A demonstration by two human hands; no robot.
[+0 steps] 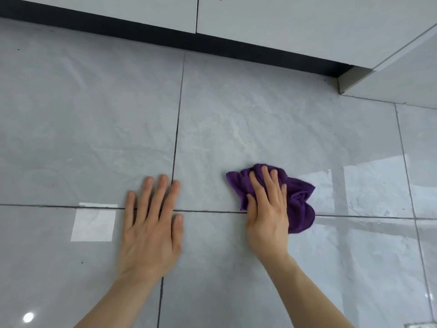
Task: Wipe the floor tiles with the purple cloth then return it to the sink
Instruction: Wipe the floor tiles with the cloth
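A crumpled purple cloth point(300, 202) lies on the glossy grey floor tiles point(260, 129), over a grout line. My right hand point(267, 209) presses flat on top of the cloth, fingers spread and pointing away from me; the cloth sticks out to the right and beyond the fingertips. My left hand point(151, 228) rests flat on the bare floor to the left, palm down, fingers apart, holding nothing. It lies across the crossing of two grout lines. The sink is not in view.
White cabinet doors point(283, 22) with a dark kickboard point(165, 36) run along the far side. A cabinet corner point(390, 74) juts out at the upper right. Bright reflections show on the tiles at left and right.
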